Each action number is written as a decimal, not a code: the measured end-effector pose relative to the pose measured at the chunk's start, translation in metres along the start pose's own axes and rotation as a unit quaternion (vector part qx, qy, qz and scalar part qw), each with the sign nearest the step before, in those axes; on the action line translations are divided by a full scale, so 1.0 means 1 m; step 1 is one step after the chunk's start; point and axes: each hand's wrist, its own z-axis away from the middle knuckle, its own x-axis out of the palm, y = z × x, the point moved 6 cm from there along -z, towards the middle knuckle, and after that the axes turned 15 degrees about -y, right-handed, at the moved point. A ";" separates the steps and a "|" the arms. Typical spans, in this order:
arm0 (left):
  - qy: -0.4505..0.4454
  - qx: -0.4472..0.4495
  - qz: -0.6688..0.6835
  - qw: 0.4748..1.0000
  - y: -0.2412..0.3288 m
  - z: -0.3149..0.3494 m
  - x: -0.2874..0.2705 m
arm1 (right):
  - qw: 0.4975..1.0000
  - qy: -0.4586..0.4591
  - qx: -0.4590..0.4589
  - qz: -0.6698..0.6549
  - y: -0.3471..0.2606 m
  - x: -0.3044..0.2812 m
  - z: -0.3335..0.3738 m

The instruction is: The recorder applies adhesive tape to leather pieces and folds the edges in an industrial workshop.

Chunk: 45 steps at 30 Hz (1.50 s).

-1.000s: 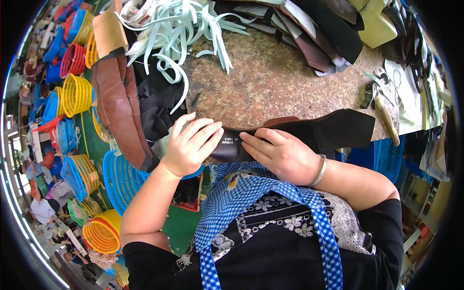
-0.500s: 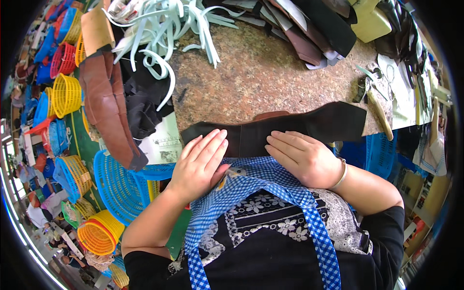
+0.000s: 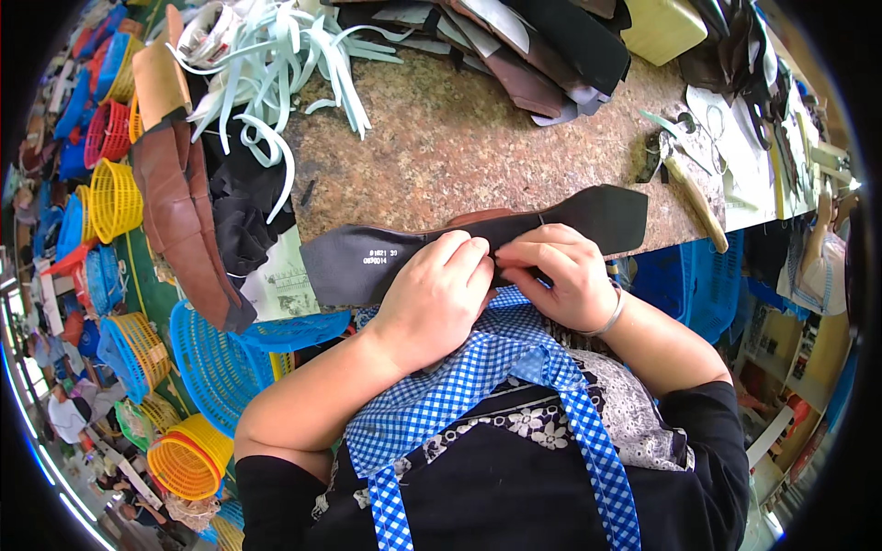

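Observation:
A long black leather piece (image 3: 354, 264) lies across the table's near edge, its wide ends flaring left and right. Brown leather (image 3: 480, 217) peeks out behind its far edge. My left hand (image 3: 439, 292) is closed on the middle of the piece, with bent fingers. Close beside it, my right hand (image 3: 562, 277) pinches the same strip, thumb and fingertips together at the near edge. The fingertips of both hands almost meet. Whatever lies right under them is hidden. Small white print shows on the piece's left end.
Pale strips (image 3: 266, 78) and folded brown leather (image 3: 179, 207) lie on the left. Stacked leather pieces (image 3: 514, 69) sit at the back. A wooden-handled tool (image 3: 695, 200) rests at the right, near scissors (image 3: 715, 138). Blue baskets (image 3: 216, 363) stand below the table's left side.
Both hands have gone from lying flat on the leather to bent fingers gripping its middle. My left hand moved right, uncovering the printed left end. The whole view shifted slightly.

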 end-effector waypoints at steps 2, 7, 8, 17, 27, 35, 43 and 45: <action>-0.012 -0.007 0.012 1.000 -0.002 -0.001 -0.003 | 0.999 0.005 -0.001 -0.041 0.008 0.000 0.008; 0.018 -0.012 0.017 1.000 -0.005 0.005 -0.003 | 0.999 -0.040 -0.022 0.007 -0.002 -0.009 -0.001; 0.020 -0.024 0.030 0.999 -0.003 0.003 -0.005 | 0.995 -0.061 -0.053 0.065 -0.006 -0.008 -0.004; 0.136 0.031 -0.118 0.983 0.014 0.010 -0.024 | 0.993 -0.002 -0.024 0.113 -0.020 -0.023 0.002; 0.456 -0.125 0.362 0.803 -0.086 0.103 -0.108 | 0.945 0.004 0.178 -0.276 0.006 0.010 -0.069; 0.375 -0.532 -0.074 0.756 -0.234 0.264 -0.143 | 0.987 0.155 0.035 0.015 0.037 -0.069 -0.125; 0.356 -0.246 -0.168 0.886 -0.110 0.064 -0.130 | 0.839 0.207 0.319 0.389 0.165 -0.187 -0.200; 0.302 -0.149 -0.149 0.930 -0.085 0.019 -0.107 | 0.834 0.145 0.436 0.305 0.209 -0.196 -0.207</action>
